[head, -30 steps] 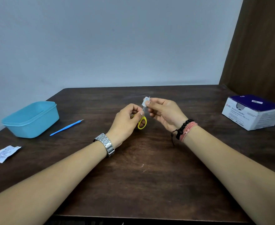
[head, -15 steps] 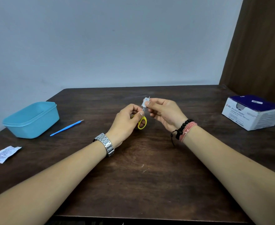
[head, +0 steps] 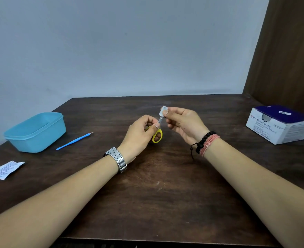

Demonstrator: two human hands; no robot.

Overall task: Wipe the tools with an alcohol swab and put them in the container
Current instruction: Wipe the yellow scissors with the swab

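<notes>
Nearest the camera, both forearms reach in over the dark wooden worktop (head: 165,194), a metal watch (head: 118,159) on the left wrist and a beaded bracelet (head: 205,142) on the right. Compared with a second ago almost nothing has shifted: the arms, the hands and everything lying on the worktop sit where they did, and only the swab has crept a little along the blades.

The left hand (head: 138,136) is clenched round the yellow handles of the small scissors (head: 157,133), holding them above the middle of the worktop with the metal blades pointing up and away. The right hand (head: 181,122) pinches the white alcohol swab (head: 163,110) between thumb and fingers (head: 167,112), and the swab wraps the far tips of the blades. That small slide suggests the wiping stroke is at or near the blade ends, so this tool is probably close to clean and its next stop would be the container.

Further out on the left lies a torn swab wrapper (head: 6,170), then a slim blue tool (head: 74,141), which lies untouched just beside the open blue container (head: 36,131). I cannot see anything inside the container from this angle. The box of alcohol swabs (head: 280,124) stands well apart on the far right
</notes>
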